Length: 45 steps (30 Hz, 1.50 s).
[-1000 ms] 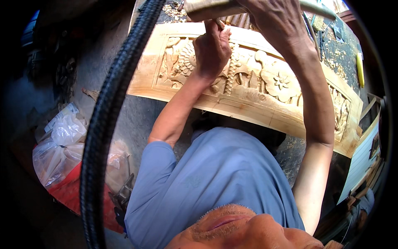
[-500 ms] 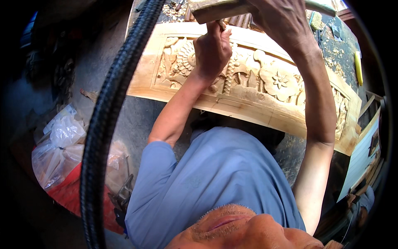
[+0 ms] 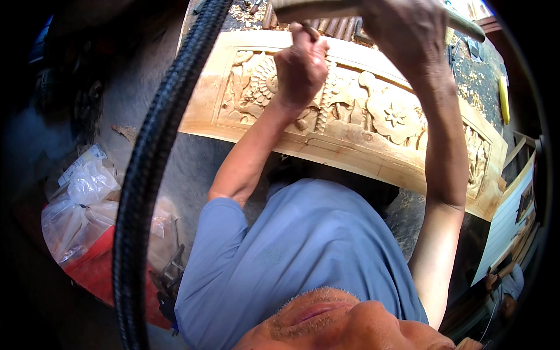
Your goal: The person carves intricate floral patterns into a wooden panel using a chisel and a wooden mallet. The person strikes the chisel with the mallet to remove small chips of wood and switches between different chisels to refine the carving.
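Observation:
A long pale wooden panel [image 3: 373, 138], carved in relief with flowers, leaves and a twisted column, lies across the bench before me. My left hand [image 3: 301, 69] is closed over its left-middle part, gripping an upright chisel [image 3: 313, 34]; only the handle's top end shows and the blade is hidden. My right hand [image 3: 408, 38] is wrapped round a wooden mallet [image 3: 318, 10]. The mallet's head hangs just above the chisel's top; whether they touch I cannot tell. Its handle sticks out to the right of my fist.
Several tool handles [image 3: 335, 27] lie in a row beyond the panel, among wood shavings [image 3: 245, 14]. A yellow object [image 3: 504, 100] rests at the bench's right. Plastic bags [image 3: 81, 216] stand at left; a dark braided cable [image 3: 157, 146] crosses the view. Another person's sleeve [image 3: 513, 281] shows lower right.
My right hand and the mallet have shifted slightly up and to the right. My left hand keeps its grip on the chisel at nearly the same place.

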Motion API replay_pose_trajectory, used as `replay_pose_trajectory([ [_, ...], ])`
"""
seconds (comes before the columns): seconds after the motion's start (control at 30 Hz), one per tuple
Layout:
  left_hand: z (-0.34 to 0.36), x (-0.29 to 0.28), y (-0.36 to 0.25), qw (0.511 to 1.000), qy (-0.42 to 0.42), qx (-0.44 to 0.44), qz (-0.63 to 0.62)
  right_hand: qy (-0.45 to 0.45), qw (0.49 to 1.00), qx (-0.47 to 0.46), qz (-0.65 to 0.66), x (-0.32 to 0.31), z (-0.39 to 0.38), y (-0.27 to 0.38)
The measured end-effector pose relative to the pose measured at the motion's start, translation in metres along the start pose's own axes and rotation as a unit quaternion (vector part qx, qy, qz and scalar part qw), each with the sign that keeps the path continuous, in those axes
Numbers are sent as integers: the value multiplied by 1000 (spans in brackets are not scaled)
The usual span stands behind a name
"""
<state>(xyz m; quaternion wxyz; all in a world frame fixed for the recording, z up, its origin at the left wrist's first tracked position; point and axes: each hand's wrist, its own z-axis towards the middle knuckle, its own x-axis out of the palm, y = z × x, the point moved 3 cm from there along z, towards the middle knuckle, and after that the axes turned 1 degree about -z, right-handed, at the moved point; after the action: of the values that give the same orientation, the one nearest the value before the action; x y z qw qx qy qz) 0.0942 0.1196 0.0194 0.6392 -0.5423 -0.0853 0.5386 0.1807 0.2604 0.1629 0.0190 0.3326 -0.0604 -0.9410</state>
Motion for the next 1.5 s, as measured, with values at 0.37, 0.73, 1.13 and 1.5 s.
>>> replay_pose_trajectory([
  [0.37,-4,7,-2,992,-31,101,63,57,988,-83,-121,21,-13,-19],
  [0.73,1,7,-4,998,13,54,-11,53,995,-7,-84,-10,-2,5],
  [1.13,0,-11,27,973,-34,-115,-199,-74,992,92,-38,-56,-19,-7],
  [1.5,22,-17,18,978,-11,-69,-199,168,897,308,-270,-124,-209,-48],
])
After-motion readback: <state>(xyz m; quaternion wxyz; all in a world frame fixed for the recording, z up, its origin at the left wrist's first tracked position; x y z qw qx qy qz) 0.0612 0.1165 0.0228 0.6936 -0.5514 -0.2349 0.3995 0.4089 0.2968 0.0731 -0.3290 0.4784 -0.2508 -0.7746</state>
